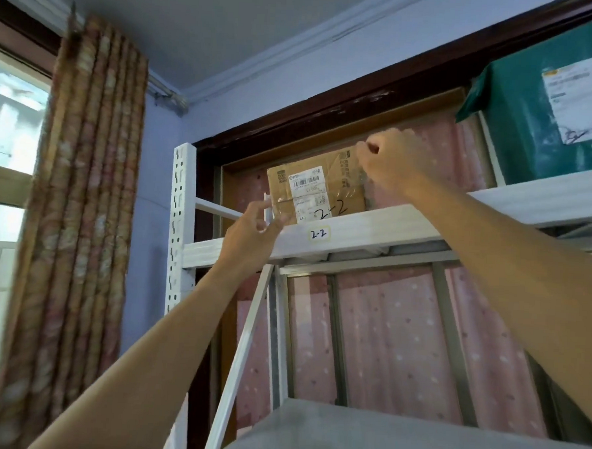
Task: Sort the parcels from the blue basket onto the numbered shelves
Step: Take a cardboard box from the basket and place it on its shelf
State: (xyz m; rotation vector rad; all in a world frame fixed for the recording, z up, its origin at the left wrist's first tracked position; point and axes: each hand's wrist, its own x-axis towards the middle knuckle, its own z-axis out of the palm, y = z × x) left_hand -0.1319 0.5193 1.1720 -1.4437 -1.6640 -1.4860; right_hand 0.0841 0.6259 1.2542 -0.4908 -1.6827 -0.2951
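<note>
Both hands reach up to one cardboard parcel (pixel 319 187). The left hand (pixel 253 230) pinches its lower left corner between thumb and fingertips, and the right hand (pixel 390 160) curls its fingers over the upper right corner. The parcel stands upright on the white shelf (pixel 383 225), leaning back, with "2-2" handwritten on its front. It is just above the shelf label (pixel 319 233), which reads the same. A green parcel (pixel 533 116) sits on a higher shelf to the right. Pink dotted cloth (pixel 402 333) hangs behind the rack. A patterned curtain (pixel 84 179) hangs at the left, beside a window.
</note>
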